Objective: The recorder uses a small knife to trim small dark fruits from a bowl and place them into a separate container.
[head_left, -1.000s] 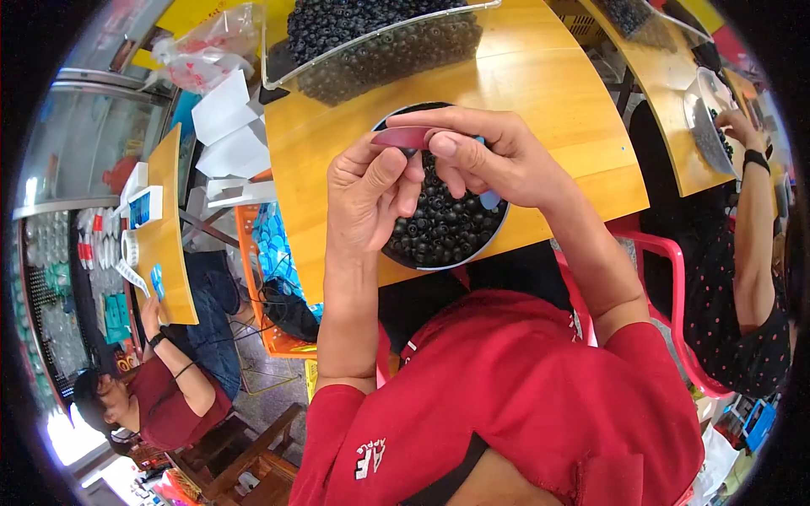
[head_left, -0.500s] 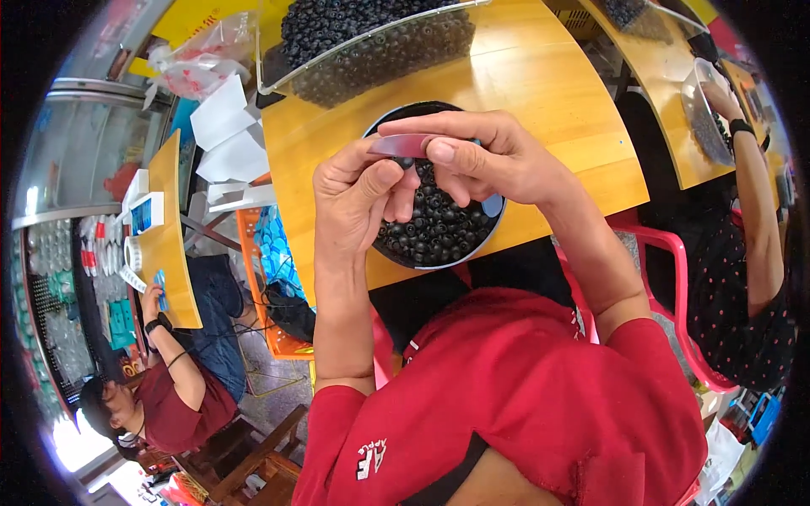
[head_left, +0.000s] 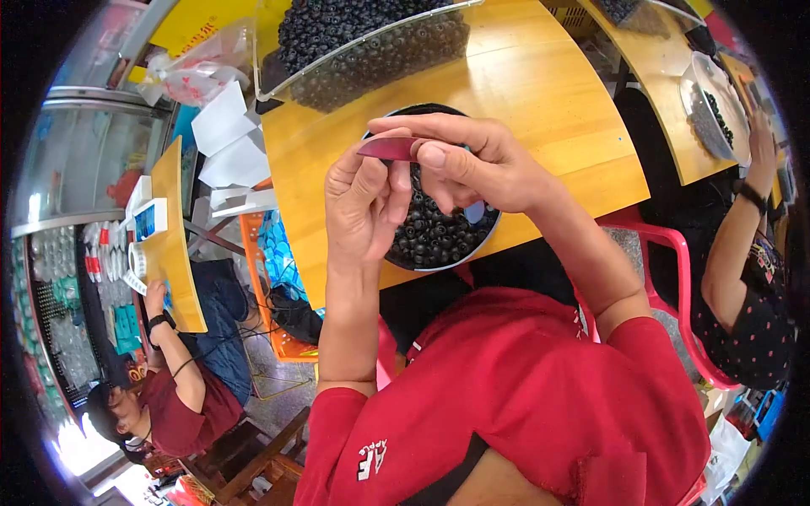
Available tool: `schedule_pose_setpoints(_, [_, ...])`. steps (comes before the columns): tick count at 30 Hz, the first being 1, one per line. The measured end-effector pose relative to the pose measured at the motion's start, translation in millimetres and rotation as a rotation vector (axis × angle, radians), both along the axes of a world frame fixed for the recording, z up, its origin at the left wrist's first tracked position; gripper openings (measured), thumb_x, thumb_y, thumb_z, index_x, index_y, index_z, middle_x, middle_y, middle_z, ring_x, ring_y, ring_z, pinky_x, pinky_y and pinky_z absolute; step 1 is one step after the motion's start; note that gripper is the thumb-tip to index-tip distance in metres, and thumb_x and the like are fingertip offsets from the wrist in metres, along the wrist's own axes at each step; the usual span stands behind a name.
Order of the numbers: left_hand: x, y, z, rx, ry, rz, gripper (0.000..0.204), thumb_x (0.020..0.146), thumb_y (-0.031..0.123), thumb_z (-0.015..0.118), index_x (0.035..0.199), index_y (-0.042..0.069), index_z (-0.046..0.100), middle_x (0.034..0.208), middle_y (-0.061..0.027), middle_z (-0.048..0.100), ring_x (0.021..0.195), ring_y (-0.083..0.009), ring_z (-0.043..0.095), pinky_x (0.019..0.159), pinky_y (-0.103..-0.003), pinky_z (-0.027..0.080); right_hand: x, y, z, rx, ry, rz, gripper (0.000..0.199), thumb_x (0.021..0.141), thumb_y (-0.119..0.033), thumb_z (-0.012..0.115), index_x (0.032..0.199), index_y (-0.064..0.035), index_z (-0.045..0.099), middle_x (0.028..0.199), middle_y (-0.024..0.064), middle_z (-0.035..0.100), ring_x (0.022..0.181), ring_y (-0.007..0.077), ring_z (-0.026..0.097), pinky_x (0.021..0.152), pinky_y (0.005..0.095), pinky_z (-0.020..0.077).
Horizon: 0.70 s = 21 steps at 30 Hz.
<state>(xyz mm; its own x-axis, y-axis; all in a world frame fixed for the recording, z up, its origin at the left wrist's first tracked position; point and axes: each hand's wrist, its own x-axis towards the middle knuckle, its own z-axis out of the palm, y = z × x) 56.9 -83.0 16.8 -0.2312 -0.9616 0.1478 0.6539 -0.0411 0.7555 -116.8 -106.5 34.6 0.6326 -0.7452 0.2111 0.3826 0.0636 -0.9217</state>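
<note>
A yellow table (head_left: 540, 93) carries a clear tray (head_left: 371, 42) of dark beads at its far side and, at the near edge, a round bowl (head_left: 439, 236) of the same beads. Above the bowl the right hand (head_left: 472, 164) and left hand (head_left: 363, 202) meet, both pinching a small flat dark-red strip (head_left: 390, 148) between thumbs and fingers, holding it level.

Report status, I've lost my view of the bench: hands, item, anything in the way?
Left hand and right hand both pinching small flat reddish-purple piece. Held above round bowl of dark beads. Nothing in the way.
</note>
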Motion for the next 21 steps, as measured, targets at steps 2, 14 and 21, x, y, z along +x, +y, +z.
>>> schedule_pose_setpoints(2, [-3, 1, -3, 0.012, 0.063, -0.019, 0.03, 0.09, 0.025, 0.059, 0.108, 0.001, 0.062, 0.075, -0.0087, 0.061, 0.045, -0.0088, 0.047, 0.04, -0.018, 0.037, 3, -1, -4, -0.078, -0.007, -0.068, 0.037, 0.099, -0.025, 0.042, 0.129, -0.006, 0.051, 0.059, -0.0031, 0.05, 0.048, 0.0012, 0.042, 0.041, 0.0171, 0.0268])
schedule_pose_setpoints(14, [-1, -1, 3, -0.025, 0.025, -0.005, 0.031, 0.09, 0.026, 0.058, 0.11, 0.002, 0.062, 0.077, -0.0112, 0.062, 0.046, -0.0112, 0.05, 0.04, -0.018, 0.04, -2, 2, 6, -0.005, -0.012, -0.045, 0.036, 0.098, -0.024, 0.045, 0.129, -0.0063, 0.051, 0.06, -0.0038, 0.049, 0.049, 0.0017, 0.042, 0.041, 0.0176, 0.0278])
schedule_pose_setpoints(21, [4, 0, 2, -0.136, -0.021, 0.005, 0.028, 0.089, 0.019, 0.06, 0.109, 0.0, 0.062, 0.079, -0.0167, 0.064, 0.048, -0.0158, 0.055, 0.039, -0.021, 0.043, -5, -5, -3, -0.102, 0.052, -0.037, 0.036, 0.098, -0.025, 0.045, 0.128, -0.0064, 0.052, 0.059, -0.004, 0.048, 0.048, 0.0014, 0.04, 0.041, 0.0176, 0.0259])
